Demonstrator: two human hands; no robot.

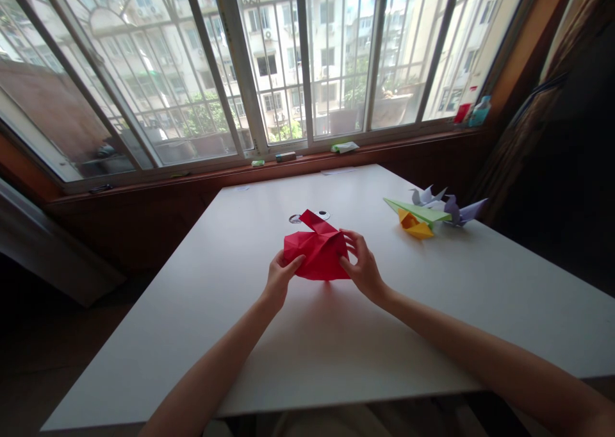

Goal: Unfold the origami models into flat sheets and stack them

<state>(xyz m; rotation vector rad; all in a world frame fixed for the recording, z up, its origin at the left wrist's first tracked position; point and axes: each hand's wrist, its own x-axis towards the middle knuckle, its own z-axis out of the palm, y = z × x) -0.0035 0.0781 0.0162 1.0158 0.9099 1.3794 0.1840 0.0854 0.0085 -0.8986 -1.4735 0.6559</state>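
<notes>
A folded piece of red origami paper is held up between both hands over the white table. It is wide and creased, with a flap standing up at its top. My left hand pinches its left edge, thumb on the near face. On the other side my right hand grips the right edge between thumb and fingers. Just behind the paper lie a round black-and-white piece like a paper eye and a small ring-like item, both partly hidden or too small to make out fully.
To the right on the table sit a yellow paper boat, a green folded paper plane, a purple paper crane and a pale crane. The windowsill beyond carries small items and bottles. A dark curtain hangs at right.
</notes>
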